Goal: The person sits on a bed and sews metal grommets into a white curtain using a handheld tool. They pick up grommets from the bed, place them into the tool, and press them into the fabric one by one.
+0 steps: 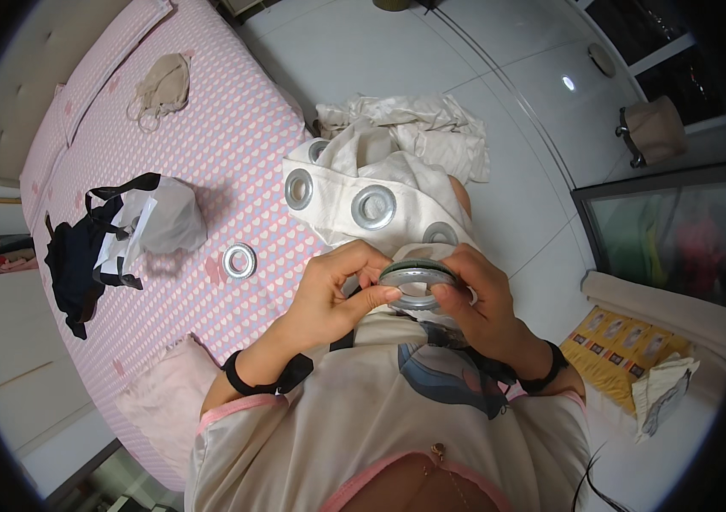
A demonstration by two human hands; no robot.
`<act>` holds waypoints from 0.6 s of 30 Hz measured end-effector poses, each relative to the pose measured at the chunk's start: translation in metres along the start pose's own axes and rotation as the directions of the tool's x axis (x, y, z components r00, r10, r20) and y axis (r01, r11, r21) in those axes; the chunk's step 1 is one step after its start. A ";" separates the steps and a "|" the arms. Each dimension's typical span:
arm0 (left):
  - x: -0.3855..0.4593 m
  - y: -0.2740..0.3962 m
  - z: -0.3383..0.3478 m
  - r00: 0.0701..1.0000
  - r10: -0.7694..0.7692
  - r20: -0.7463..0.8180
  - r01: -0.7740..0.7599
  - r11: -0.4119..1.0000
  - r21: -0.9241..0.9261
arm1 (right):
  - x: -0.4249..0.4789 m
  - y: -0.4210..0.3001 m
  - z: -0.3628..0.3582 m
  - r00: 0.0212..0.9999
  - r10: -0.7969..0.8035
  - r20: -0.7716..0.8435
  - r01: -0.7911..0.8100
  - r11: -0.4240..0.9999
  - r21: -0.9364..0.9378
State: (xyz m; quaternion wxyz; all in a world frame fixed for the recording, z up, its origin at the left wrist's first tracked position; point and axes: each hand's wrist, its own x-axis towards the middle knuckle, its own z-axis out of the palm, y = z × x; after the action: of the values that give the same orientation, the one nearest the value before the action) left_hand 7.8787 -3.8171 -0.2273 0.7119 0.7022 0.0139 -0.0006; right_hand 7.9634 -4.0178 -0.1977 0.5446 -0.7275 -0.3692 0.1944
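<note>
Between my two hands is a silver curtain grommet ring (pixel 418 301), held at chest height over my lap. My left hand (pixel 344 291) pinches its left side, the thumb on the near face. My right hand (pixel 481 294) grips the right side in the same way. A dark green rim shows along the ring's far edge; what it belongs to is unclear. White curtain fabric (pixel 337 221) lies across my lap just beyond, with several silver grommets (pixel 374 207) set along its band. A loose silver ring (pixel 239 260) rests on the bed to the left.
The bed (pixel 241 153) has a pink heart-patterned cover. On it are a plastic bag (pixel 174 217) beside dark cloth (pixel 78 262), a beige drawstring pouch (pixel 166 83) and a pink pillow (pixel 168 390). More fabric (pixel 459 141) trails onto the tiled floor. Yellow packages (pixel 619 345) sit at right.
</note>
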 end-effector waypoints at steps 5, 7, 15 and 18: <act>0.001 0.012 0.003 0.999 0.010 0.047 -0.013 0.998 0.061 | 0.000 -0.003 0.005 1.000 0.017 -0.003 -0.017 0.997 0.071; 0.001 0.013 0.009 1.000 0.004 0.022 -0.004 1.000 0.003 | 0.001 -0.004 0.005 1.000 0.010 -0.010 -0.010 0.998 0.054; 0.000 0.012 0.006 0.997 0.038 0.065 -0.047 0.987 0.156 | 0.000 -0.007 0.008 1.000 0.002 -0.010 -0.002 0.999 0.037; -0.001 0.011 0.007 0.998 0.049 0.043 -0.055 0.986 0.160 | -0.001 -0.003 0.010 1.000 0.005 0.000 -0.005 1.000 0.029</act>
State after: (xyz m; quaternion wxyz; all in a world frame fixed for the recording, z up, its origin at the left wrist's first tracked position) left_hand 7.8782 -3.8242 -0.2164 0.6529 0.7572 -0.0182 0.0031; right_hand 7.9551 -4.0113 -0.1978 0.5546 -0.7204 -0.3646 0.2012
